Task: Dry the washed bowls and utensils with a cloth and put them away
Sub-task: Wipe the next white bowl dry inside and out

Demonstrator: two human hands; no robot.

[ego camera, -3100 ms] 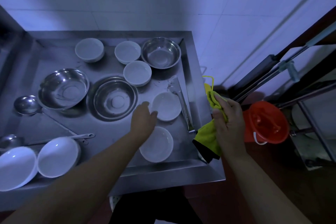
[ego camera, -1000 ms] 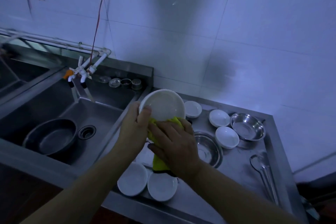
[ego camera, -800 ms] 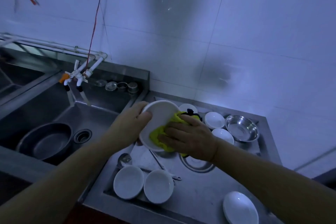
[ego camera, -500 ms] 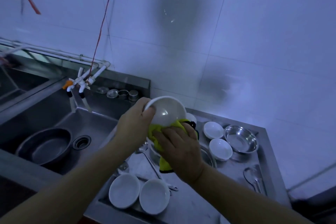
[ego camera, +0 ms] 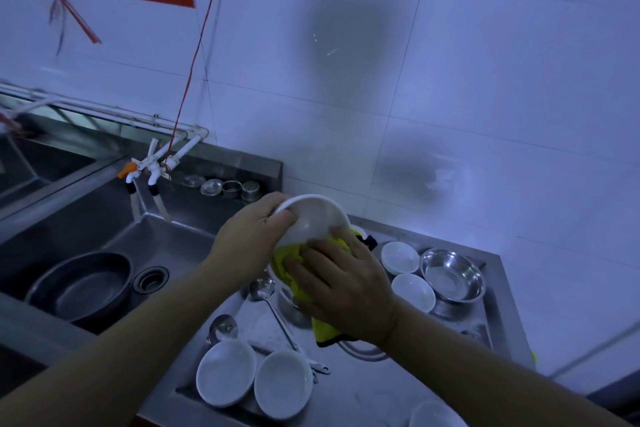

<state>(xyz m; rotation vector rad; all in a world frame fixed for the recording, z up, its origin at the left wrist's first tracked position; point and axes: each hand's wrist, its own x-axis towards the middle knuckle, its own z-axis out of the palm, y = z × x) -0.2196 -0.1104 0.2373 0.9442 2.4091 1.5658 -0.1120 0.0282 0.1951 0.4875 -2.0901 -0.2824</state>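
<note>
My left hand (ego camera: pixel 251 237) grips the rim of a white bowl (ego camera: pixel 313 218), held tilted above the steel draining tray (ego camera: pixel 381 388). My right hand (ego camera: pixel 343 282) presses a yellow cloth (ego camera: pixel 294 265) against the bowl's lower side, and the cloth's tail hangs below my wrist. On the tray lie two white bowls (ego camera: pixel 254 374) at the front, two more white bowls (ego camera: pixel 405 272) at the back, a steel bowl (ego camera: pixel 453 274) and two ladles (ego camera: pixel 239 308). Another steel bowl is mostly hidden under my right hand.
A deep steel sink (ego camera: pixel 114 246) lies to the left with a dark basin (ego camera: pixel 83 284) in it and white taps (ego camera: pixel 152 166) above. Small metal lids (ego camera: pixel 225 187) sit on the back ledge. A white tiled wall (ego camera: pixel 450 114) rises behind.
Since three seconds ago my left hand has lifted a white bowl off the tray and my right hand has brought the cloth onto it. Over the last second the cloth rubs around the bowl.
</note>
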